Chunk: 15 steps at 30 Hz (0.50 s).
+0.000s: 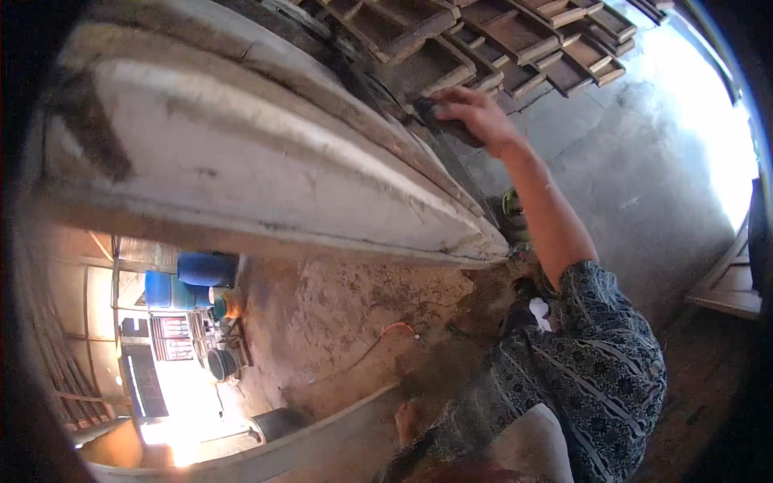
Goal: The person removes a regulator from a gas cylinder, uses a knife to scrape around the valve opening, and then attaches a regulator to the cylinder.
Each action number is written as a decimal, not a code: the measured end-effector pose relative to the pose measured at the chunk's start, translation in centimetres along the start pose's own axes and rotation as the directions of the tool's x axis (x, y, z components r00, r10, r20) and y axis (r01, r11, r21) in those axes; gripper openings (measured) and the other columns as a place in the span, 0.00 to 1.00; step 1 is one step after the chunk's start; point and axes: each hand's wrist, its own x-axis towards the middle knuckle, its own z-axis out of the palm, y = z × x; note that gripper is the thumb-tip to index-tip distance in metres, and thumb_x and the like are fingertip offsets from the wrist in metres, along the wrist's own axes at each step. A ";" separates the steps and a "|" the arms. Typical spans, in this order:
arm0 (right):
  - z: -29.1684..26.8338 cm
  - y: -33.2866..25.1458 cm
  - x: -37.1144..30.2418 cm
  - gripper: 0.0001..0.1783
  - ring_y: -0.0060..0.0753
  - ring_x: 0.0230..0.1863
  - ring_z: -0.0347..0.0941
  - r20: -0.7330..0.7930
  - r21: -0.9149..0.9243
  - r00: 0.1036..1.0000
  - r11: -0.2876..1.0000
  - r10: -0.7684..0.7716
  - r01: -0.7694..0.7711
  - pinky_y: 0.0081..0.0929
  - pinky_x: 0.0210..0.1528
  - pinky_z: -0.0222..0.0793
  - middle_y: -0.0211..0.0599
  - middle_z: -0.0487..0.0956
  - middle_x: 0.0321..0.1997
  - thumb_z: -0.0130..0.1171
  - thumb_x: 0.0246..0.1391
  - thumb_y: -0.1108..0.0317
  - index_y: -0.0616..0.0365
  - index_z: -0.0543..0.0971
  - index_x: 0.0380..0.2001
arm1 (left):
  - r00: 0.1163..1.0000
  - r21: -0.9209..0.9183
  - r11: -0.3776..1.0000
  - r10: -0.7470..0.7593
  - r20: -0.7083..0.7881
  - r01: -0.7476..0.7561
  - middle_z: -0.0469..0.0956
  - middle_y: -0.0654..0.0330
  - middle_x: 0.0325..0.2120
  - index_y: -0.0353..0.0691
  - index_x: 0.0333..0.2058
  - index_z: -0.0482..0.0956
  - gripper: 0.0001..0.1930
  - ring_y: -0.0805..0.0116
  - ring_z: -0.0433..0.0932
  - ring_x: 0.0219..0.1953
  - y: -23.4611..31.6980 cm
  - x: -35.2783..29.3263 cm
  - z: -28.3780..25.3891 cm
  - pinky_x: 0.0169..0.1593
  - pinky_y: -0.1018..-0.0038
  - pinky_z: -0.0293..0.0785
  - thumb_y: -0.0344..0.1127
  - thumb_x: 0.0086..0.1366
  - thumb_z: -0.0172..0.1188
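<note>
A workshop-like space with a worn concrete floor (620,153) surrounds a long, whitish wall-like structure (266,169), its surface stained and scuffed, running from the left down to a narrow end near the middle. On its upper side lies a dark, weathered strip (459,165), and past that a group of shallow wooden trays (515,36) with raised rims sits on the grey floor, overlapping one another.

The right hand (475,117) reaches out over the dark strip, fingers bent and clamped on a dark piece (427,106). That piece looks nearly black, dull and compact, with no shine; the fingers and palm cover much of it, so its full shape and material cannot be told. It is at the strip's upper edge, just beside the nearest trays; whether it touches the strip is unclear. The arm comes out of a patterned dark sleeve (592,302). The left hand cannot be made out for certain, nor its state.

Below the structure, an orange hose end (398,326) lies on brownish ground, and blue barrels (207,268) stand farther off.
</note>
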 end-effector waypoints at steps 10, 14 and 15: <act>8.8 7.6 12.8 0.31 0.44 0.45 0.75 0.124 -0.423 0.992 0.906 0.035 0.021 0.35 0.48 0.69 0.47 0.79 0.43 0.64 0.45 0.52 0.59 0.75 0.50 | 0.891 -0.322 0.832 -0.437 0.124 0.452 0.81 0.51 0.29 0.36 0.33 0.79 0.16 0.53 0.78 0.28 8.0 -3.7 1.7 0.34 0.61 0.75 0.42 0.68 0.48; 8.1 15.6 17.5 0.31 0.54 0.52 0.72 0.197 -0.676 0.974 0.735 0.109 0.055 0.40 0.54 0.67 0.53 0.76 0.50 0.62 0.48 0.52 0.60 0.74 0.52 | 0.882 -0.236 0.850 -0.446 0.155 0.471 0.81 0.52 0.29 0.36 0.31 0.79 0.17 0.55 0.78 0.27 7.1 -5.5 4.8 0.34 0.62 0.75 0.42 0.69 0.47; 9.1 16.8 17.1 0.31 0.54 0.52 0.72 0.225 -0.687 0.969 0.722 0.105 0.081 0.41 0.54 0.67 0.53 0.76 0.50 0.61 0.48 0.52 0.60 0.74 0.51 | 0.871 -0.240 0.838 -0.466 0.155 0.490 0.81 0.52 0.29 0.36 0.31 0.79 0.17 0.55 0.78 0.27 6.8 -6.3 5.9 0.34 0.62 0.75 0.42 0.69 0.47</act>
